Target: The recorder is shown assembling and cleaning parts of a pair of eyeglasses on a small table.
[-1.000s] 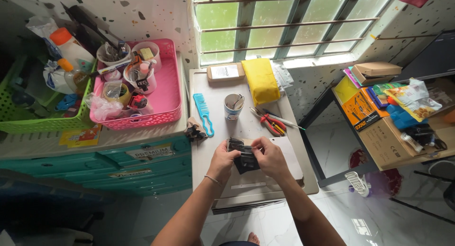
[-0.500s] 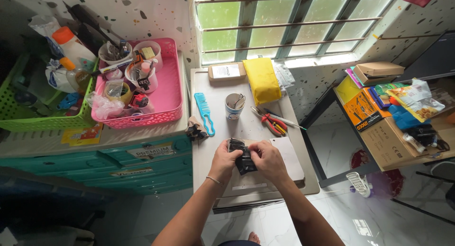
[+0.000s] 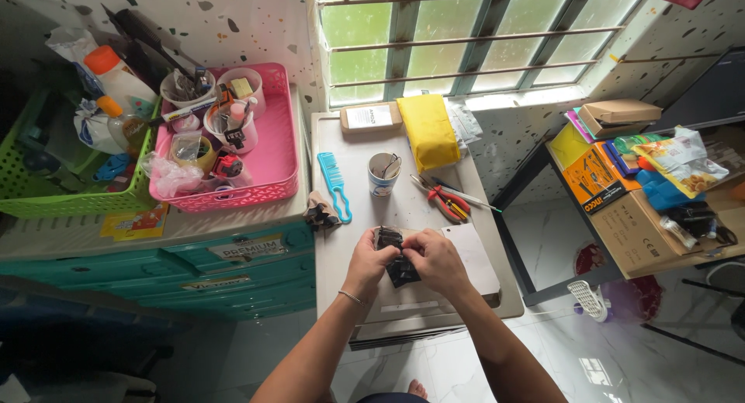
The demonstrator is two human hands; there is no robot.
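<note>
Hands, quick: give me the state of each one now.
Left hand: closed on the small black, strap-like object, at its left end.
Right hand: closed on the same object, fingers pinching its right side.

— What lies at the back of the grey surface (image 3: 353,240)?
— A yellow folded cloth (image 3: 427,129) beside a small brown box (image 3: 370,117), under a barred window (image 3: 466,34).
— And nearer the middle?
— A cup (image 3: 384,174), a blue comb (image 3: 334,185) and red-handled pliers (image 3: 444,201).
— To the left?
— A pink basket (image 3: 272,151) crowded with tubs, next to a green basket (image 3: 54,197), both atop teal drawers (image 3: 233,267).
— To the right?
— Cardboard boxes (image 3: 621,217) and packets on a dark shelf.
</note>
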